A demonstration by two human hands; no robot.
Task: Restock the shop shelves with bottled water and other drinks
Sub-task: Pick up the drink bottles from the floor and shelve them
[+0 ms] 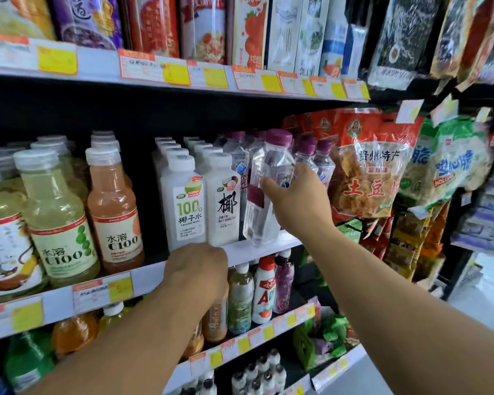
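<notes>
The clear water bottle (264, 189) with a purple cap tilts at the front edge of the middle shelf (248, 250), its base just over the lip. The right hand (295, 201) grips it round the middle. More purple-capped bottles (315, 158) stand behind, white coconut water bottles (201, 195) just to the left, hanging snack bags (374, 163) close on the right. The left hand (197, 270) rests with curled fingers on the shelf edge; whether it holds anything, I cannot tell.

Dark gap (149, 178) between packed bottle rows (183, 195)
</notes>
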